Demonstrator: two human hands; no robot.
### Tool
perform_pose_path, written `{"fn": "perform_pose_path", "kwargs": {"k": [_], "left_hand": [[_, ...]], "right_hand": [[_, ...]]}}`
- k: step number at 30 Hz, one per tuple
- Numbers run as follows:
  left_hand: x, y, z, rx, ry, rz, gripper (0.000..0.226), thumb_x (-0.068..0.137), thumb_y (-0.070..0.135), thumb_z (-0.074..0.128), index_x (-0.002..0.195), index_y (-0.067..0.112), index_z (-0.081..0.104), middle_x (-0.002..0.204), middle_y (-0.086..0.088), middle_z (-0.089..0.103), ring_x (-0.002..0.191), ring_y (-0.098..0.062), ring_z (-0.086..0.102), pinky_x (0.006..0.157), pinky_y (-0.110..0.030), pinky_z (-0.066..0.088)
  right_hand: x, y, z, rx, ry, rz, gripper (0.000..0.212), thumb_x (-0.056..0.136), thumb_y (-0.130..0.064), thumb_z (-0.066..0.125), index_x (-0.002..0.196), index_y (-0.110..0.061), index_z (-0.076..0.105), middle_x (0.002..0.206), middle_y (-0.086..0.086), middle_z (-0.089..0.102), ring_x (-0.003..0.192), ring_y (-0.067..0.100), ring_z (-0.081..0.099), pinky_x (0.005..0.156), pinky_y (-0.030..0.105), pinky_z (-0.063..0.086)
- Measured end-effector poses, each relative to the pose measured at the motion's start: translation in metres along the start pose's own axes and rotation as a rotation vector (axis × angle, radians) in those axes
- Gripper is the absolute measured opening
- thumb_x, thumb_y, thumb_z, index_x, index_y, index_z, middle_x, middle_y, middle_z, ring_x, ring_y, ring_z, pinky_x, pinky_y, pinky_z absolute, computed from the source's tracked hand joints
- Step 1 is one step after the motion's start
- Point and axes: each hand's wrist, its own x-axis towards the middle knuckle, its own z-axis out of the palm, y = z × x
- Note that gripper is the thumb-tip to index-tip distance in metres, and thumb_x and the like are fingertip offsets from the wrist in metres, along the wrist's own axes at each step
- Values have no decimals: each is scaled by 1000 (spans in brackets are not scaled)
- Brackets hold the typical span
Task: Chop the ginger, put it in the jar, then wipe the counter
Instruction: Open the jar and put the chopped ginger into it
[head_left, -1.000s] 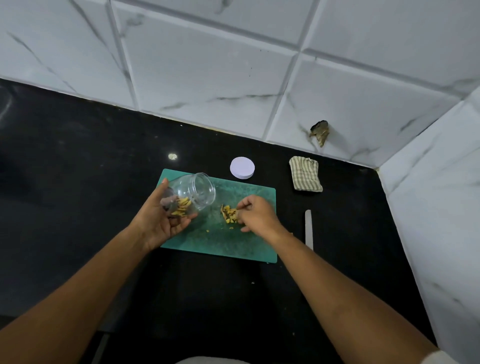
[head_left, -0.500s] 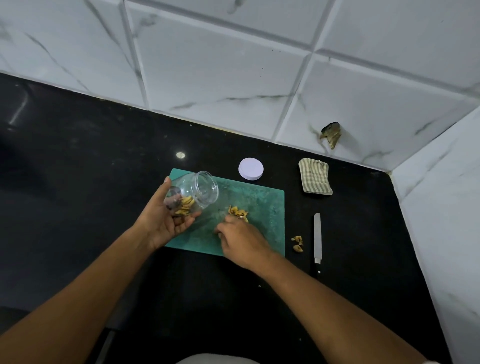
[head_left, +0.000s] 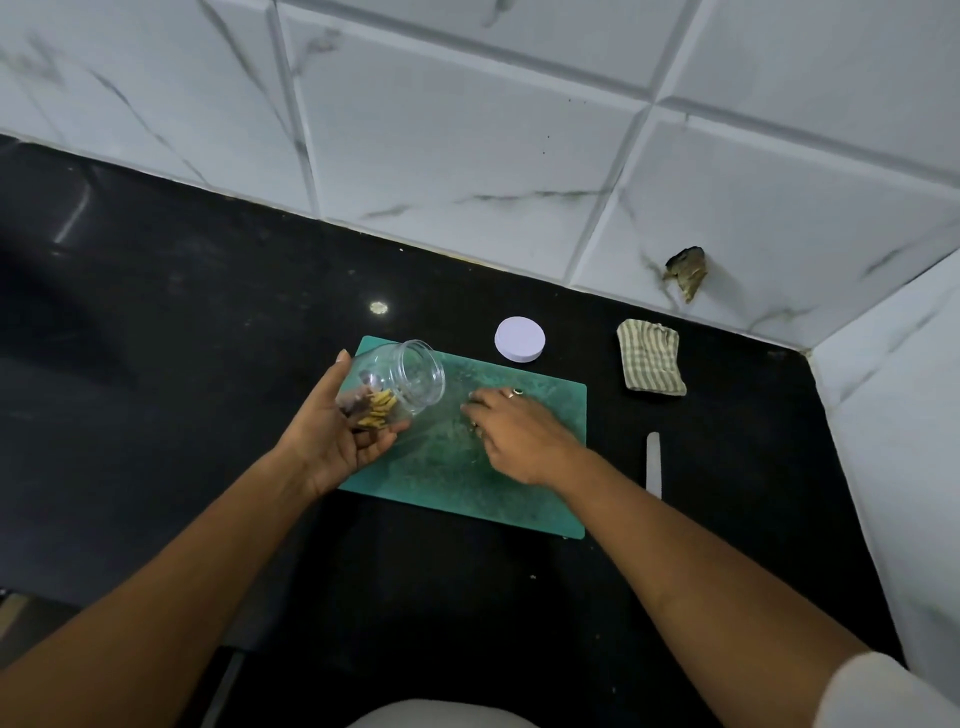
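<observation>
Left hand (head_left: 332, 441): grip curled round the base of the clear jar (head_left: 410, 374), held tilted, mouth toward the right. Chopped ginger (head_left: 378, 410) lies inside at the low end, against the palm. Right hand (head_left: 519, 436): palm down on the green cutting board (head_left: 467, 499), fingers bent; cannot tell whether its grip pinches anything. White lid (head_left: 519, 339) just beyond the board's far edge. Striped cloth (head_left: 650, 361) far right; knife (head_left: 653, 462) right of the board, on the black tabletop (head_left: 156, 364).
</observation>
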Motion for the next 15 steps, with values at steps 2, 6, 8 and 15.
{"fn": "perform_pose_path", "kwargs": {"k": [2,6,8,15], "left_hand": [[1,1,1,-2,-7,0,75,87,76,53,119,10,65,118,-19,69,101,-28,70,66,-29,61],[3,1,0,-7,-11,-3,76,86,77,54,121,10,66,128,-22,67,99,-28,71,64,-29,62],[5,1,0,-8,-11,-9,78,86,77,55,126,11,64,134,-22,64,100,-29,72,64,-29,62],[10,-2,5,1,-35,-25,82,85,78,56,130,11,64,133,-22,65,100,-28,73,65,-30,62]], "right_hand": [[-9,2,8,-32,7,-39,49,95,-9,54,144,-12,54,147,4,51,131,29,48,110,48,45],[-30,11,12,20,11,-31,43,94,-8,52,136,-12,59,133,3,57,121,25,55,104,43,48],[-38,14,6,174,76,53,42,97,-11,55,139,-14,58,136,2,57,124,24,54,106,40,46],[-43,28,3,469,-72,555,86,78,-54,84,145,-18,43,142,7,43,127,27,53,103,41,49]]}}
